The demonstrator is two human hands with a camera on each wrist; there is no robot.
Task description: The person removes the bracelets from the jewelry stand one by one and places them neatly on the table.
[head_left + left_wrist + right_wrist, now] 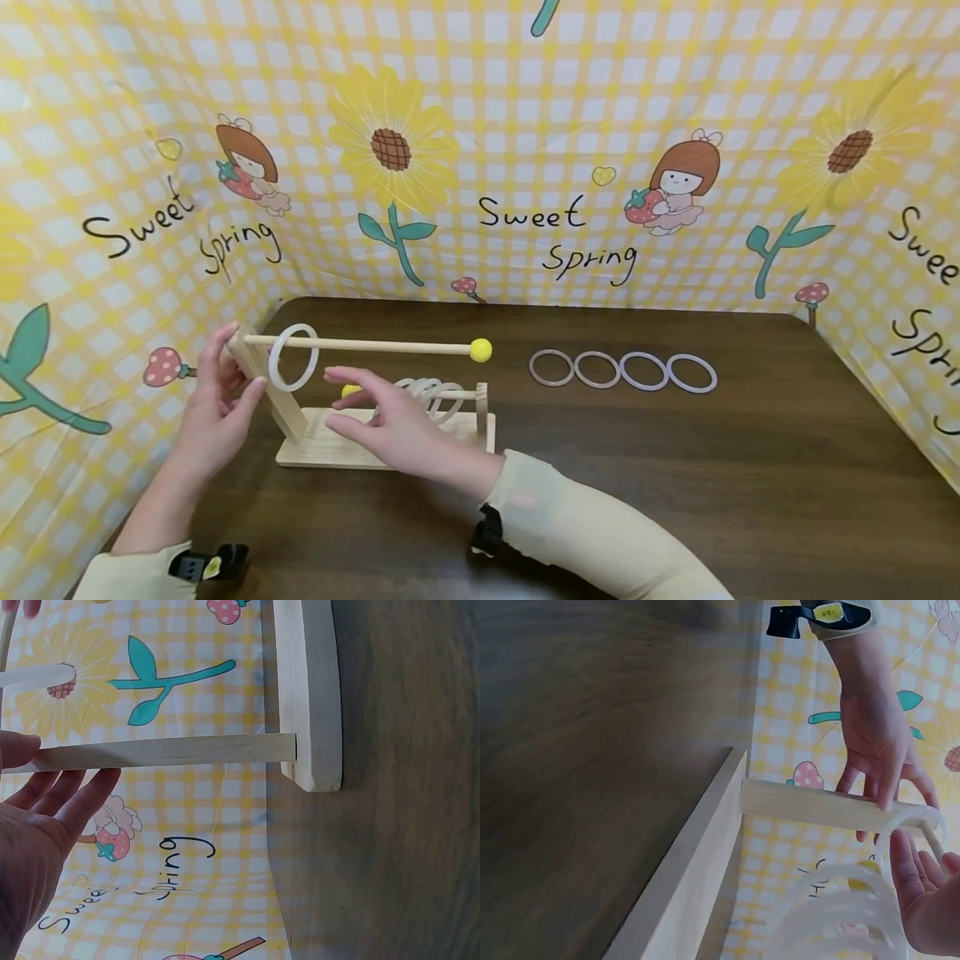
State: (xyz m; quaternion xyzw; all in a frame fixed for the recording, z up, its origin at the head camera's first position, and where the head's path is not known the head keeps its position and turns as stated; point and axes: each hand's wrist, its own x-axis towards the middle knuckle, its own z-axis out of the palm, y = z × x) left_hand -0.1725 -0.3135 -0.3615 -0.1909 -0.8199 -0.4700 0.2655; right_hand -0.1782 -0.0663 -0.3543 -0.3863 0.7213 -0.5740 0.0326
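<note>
We see a wooden stand point(315, 446) on a dark brown table point(675, 467), with a tall tilted post point(266, 387) at its left end and a short post point(482, 408) at its right end. A long rod point(375, 345) runs from the top of the tall post to the right and ends in a yellow ball point(481, 350). One white ring point(293, 357) hangs on this rod, close to the tall post. A lower rod, largely hidden behind the right hand, carries a bunch of white rings point(431, 394) next to the short post; a second yellow ball point(350, 391) shows at its free end.

The left hand point(213, 400) grips the top of the tall post: in the right wrist view its fingers lie along the far side of the post and its thumb crosses the near side. In the left wrist view we see the fingers nearly straight against the wood.

The right hand point(393, 421) hovers in front of the stand with its fingers spread and relaxed, holding nothing. Its fingertips lie near the second yellow ball, just below and to the right of the hanging ring; we cannot tell whether they touch the ball.

Four more rings point(622, 371) lie flat in a row on the table, well to the right of the stand. A yellow checked cloth point(525, 125) printed with sunflowers and the words "Sweet Spring" walls the table on three sides.
</note>
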